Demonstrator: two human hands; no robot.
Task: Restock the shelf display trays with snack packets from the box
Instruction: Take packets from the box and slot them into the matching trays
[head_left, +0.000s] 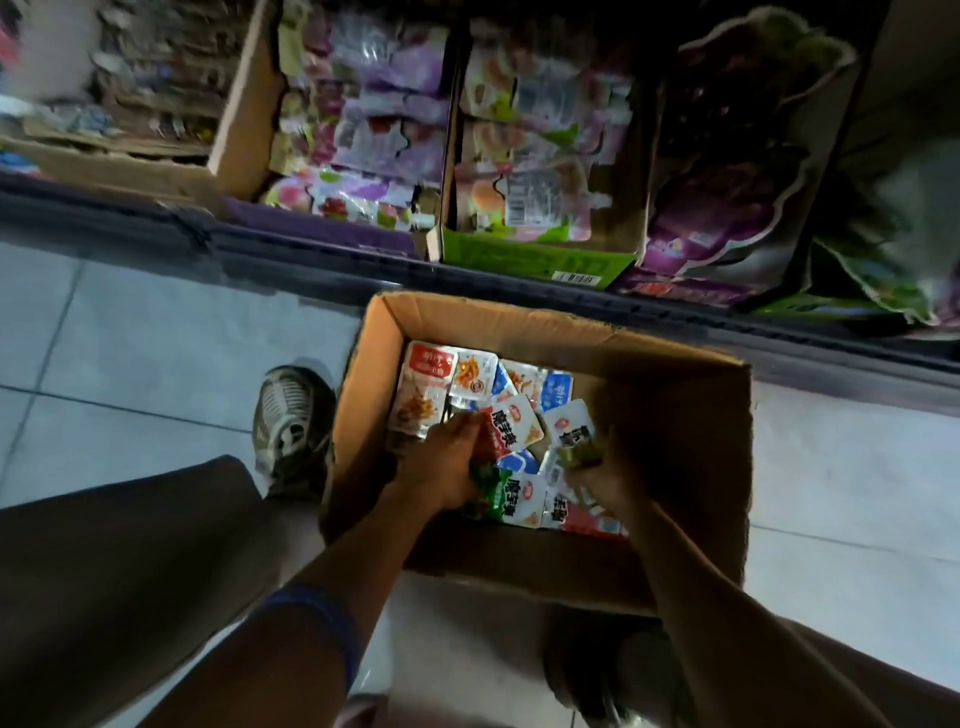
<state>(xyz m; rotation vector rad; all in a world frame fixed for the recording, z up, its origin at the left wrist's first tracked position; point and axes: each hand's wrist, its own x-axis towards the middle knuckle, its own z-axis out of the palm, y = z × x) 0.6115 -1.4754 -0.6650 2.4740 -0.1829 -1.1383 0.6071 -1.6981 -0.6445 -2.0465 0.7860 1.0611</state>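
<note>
Pale floor tiles (130, 332) carry the cardboard box (675, 415) below the shelf trays (535, 254), and inside it your left hand (441, 467) curls around red and green snack packets (506, 431) while your right hand (608, 473) pinches a green-marked packet (579, 441).

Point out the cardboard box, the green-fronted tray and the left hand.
cardboard box (675, 415): head view, bare inner right wall.
green-fronted tray (530, 257): head view, front panel.
left hand (441, 467): head view, back of hand.
</note>
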